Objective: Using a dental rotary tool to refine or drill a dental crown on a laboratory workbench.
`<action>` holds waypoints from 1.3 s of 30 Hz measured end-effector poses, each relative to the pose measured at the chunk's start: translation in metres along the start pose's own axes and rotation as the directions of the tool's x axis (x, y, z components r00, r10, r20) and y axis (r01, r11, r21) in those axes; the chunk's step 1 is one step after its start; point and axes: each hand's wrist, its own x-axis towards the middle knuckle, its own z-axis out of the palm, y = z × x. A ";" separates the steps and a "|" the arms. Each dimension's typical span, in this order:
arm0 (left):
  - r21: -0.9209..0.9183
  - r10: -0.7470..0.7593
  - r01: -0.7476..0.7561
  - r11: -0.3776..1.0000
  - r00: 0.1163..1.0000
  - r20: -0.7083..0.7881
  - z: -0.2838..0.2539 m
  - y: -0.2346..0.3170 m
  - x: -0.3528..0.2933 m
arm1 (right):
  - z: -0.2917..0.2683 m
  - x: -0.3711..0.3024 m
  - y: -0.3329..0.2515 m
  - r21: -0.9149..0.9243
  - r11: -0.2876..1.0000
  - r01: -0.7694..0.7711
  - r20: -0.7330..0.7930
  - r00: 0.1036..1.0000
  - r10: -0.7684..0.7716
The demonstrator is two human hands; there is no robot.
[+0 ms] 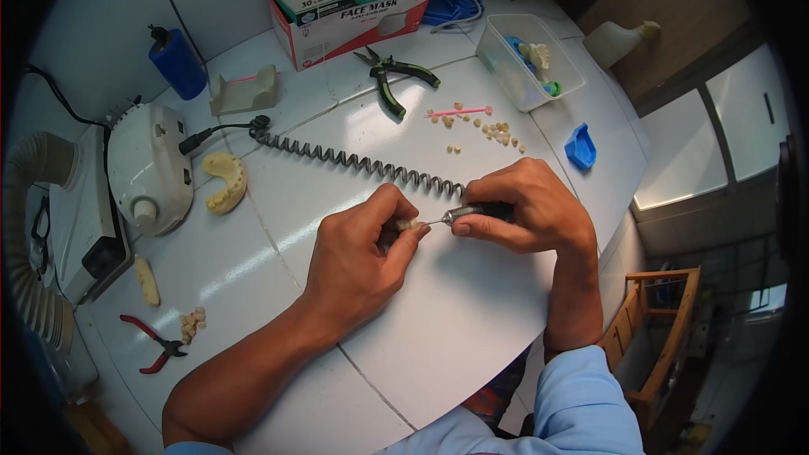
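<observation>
Between the thumb and fingers of my left hand (pixel 358 248) is a small cream tooth-like piece (pixel 408 224), partly hidden by the fingertips. My right hand (pixel 531 206) is wrapped round a rotary handpiece (pixel 459 214) with a dark grip and metal nose. Its thin bur (pixel 434 222) points left and meets or nearly meets the piece; I cannot tell which. A coiled black cord (pixel 362 160) runs from the handpiece toward a white control box (pixel 152 168) on the left. Both hands are over the middle of the white tiled table (pixel 472 303).
Several small tooth-like pieces (pixel 497 131) lie beyond my hands, by a pink stick (pixel 459 111). Green-black pliers (pixel 389 80), mask boxes (pixel 354 13) and a clear tub (pixel 527 63) stand farther back. At left are a dental cast (pixel 225 184), red-handled cutters (pixel 156 345) and a ribbed hose (pixel 29 227).
</observation>
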 end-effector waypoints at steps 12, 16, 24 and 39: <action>-0.059 0.031 -0.032 0.998 0.999 -0.026 0.000 -0.003 0.000 | 0.000 0.000 -0.001 -0.030 0.999 -0.025 0.019 0.999 0.026; -0.037 0.013 -0.014 0.999 0.999 -0.029 0.001 -0.001 0.000 | 0.000 -0.001 0.000 -0.032 0.999 -0.043 0.024 0.999 0.043; -0.028 0.017 -0.018 0.999 0.999 -0.043 0.002 -0.003 0.000 | 0.001 0.000 -0.001 -0.072 0.997 -0.027 0.020 0.999 0.029; -0.018 -0.069 0.069 0.997 0.998 -0.001 -0.002 0.005 0.000 | 0.005 0.001 -0.004 -0.082 0.996 -0.021 -0.004 1.000 0.020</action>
